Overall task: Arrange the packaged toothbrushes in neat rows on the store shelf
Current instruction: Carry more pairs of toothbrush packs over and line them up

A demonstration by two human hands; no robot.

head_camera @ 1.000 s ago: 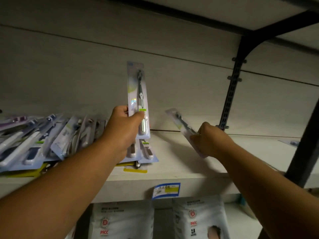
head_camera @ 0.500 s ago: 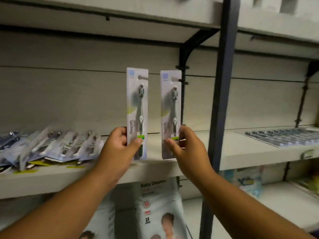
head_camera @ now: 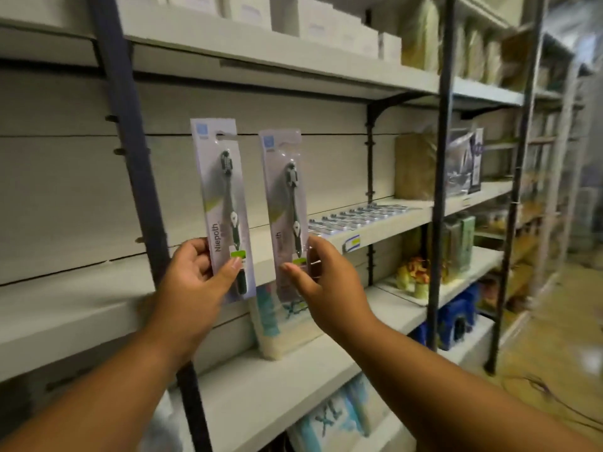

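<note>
Both hands have swung rightward: left hand (head_camera: 195, 282) grips one packaged toothbrush (head_camera: 223, 203) at centre frame, right hand (head_camera: 323, 278) pinches another toothbrush pack (head_camera: 287, 203) beside it.

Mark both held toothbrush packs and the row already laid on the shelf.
Left toothbrush pack (head_camera: 217, 197): head view, middle of its card.
Right toothbrush pack (head_camera: 281, 197): head view, middle of its card.
Laid row of packs (head_camera: 357, 217): head view, middle of the row.
</note>
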